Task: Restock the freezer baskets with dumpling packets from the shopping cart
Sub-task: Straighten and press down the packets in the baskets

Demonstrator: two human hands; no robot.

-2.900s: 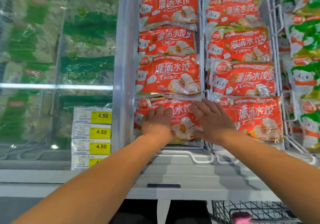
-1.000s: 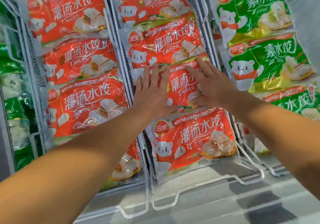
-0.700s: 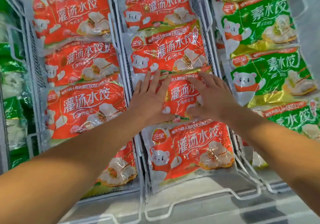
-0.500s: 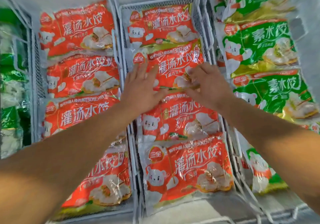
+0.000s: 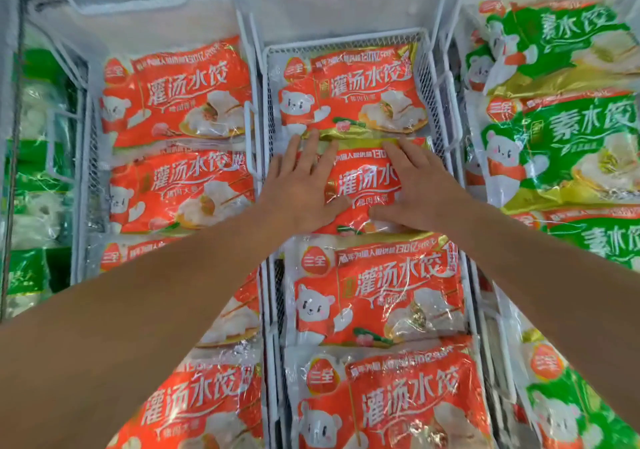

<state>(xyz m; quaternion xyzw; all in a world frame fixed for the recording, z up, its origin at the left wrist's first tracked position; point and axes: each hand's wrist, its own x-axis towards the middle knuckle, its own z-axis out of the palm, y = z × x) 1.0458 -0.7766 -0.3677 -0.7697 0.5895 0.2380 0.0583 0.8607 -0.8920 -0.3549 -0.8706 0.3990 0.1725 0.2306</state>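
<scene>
Currently left hand (image 5: pixel 302 185) and right hand (image 5: pixel 417 185) lie open, palms flat on red packet (image 5: pixel 363 185) in middle basket (image 5: pixel 429 77); packet's long axis runs left-right, hands equally near.

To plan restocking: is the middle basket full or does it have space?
Full: four red packets overlap along the middle basket, covering its floor.

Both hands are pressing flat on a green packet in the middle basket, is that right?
Not quite. In the head view the left hand and right hand lie flat on a red packet in the middle basket; the green packets are in the basket to its right.
</scene>
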